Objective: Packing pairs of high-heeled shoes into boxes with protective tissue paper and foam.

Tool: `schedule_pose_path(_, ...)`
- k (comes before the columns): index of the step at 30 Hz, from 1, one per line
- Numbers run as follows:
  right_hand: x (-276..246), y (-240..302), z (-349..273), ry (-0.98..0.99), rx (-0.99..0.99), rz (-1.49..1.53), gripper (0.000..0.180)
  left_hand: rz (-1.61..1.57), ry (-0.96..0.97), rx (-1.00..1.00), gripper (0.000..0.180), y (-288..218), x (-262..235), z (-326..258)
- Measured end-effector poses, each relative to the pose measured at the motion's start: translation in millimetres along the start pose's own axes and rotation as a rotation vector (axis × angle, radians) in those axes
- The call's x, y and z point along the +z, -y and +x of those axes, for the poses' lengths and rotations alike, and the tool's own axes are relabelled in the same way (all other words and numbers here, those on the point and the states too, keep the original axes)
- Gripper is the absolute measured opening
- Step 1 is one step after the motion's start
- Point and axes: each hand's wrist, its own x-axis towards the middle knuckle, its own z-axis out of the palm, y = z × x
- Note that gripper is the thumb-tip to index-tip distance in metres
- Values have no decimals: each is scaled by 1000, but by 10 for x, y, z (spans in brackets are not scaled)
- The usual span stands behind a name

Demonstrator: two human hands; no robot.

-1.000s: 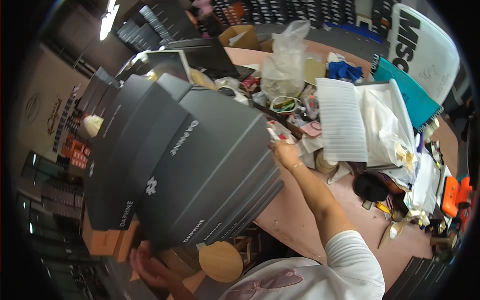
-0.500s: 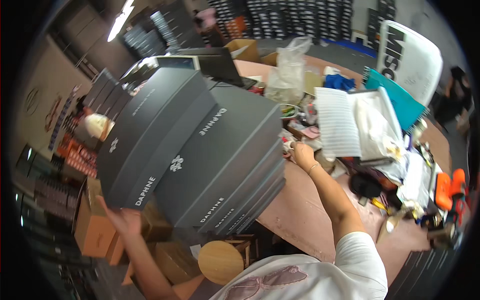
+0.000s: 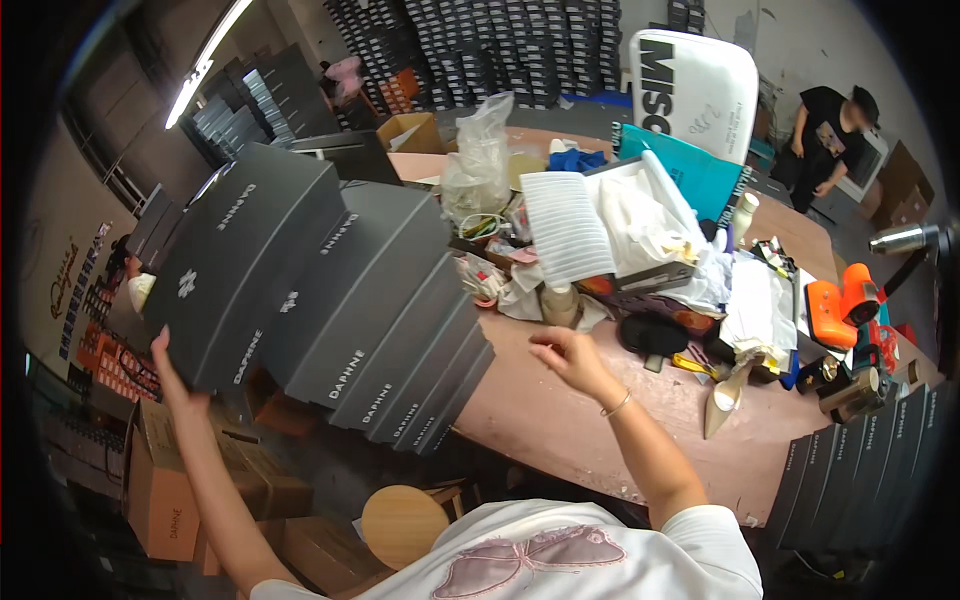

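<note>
Left hand at the near-left edge of the upper grey box

Nearest, the left hand sits against the box's near-left edge; its fingers are partly hidden, so whether they clamp or merely support cannot be told. The right hand, loosely curled over the table, has nothing visible in its grip; whether its fingertips meet is unclear. Good handling probably means spreading the left palm low along that edge, bringing the right hand to the box's opposite side, and keeping the push even so the grey stack does not slide.

The box is at the left, overlapping the stack in view; what bears it is hidden. Its printed end faces near, and its long axis appears to run from near left to far right, roughly alongside the stacked boxes. Lens bending leaves any tilt uncertain. Farther right, the clear plastic bag stands beyond the stack.
</note>
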Motion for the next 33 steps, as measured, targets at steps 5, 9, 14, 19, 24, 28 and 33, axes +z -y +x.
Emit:
schedule_pose_path(5,72,561,-872,194,88,698,70,117,85,209,68,120,53,-1813)
schedule_pose_path(9,143,469,-1464,-45,279,1216,88,-25,228,-171,77,1331,299,-2808)
schedule_pose_path(14,-215,-503,-2016,-319,611,1143,66,62,348,-528,69,3099,708,-3701)
schedule_pose_path(19,-360,-1328,-2435,-387,1016,628,60,868,768,-243,87,3960,347,-3298)
schedule_pose_path(24,-88,-1474,-2639,-215,924,413,51,563,957,-910,70,4469,885,-2406)
schedule_pose_path(28,-437,-1234,-2632,-220,1176,635,51,300,932,-1193,52,4336,1214,-2549)
schedule_pose_path(33,-674,-535,-2568,-479,979,982,39,223,994,-1048,58,4045,1282,-2612)
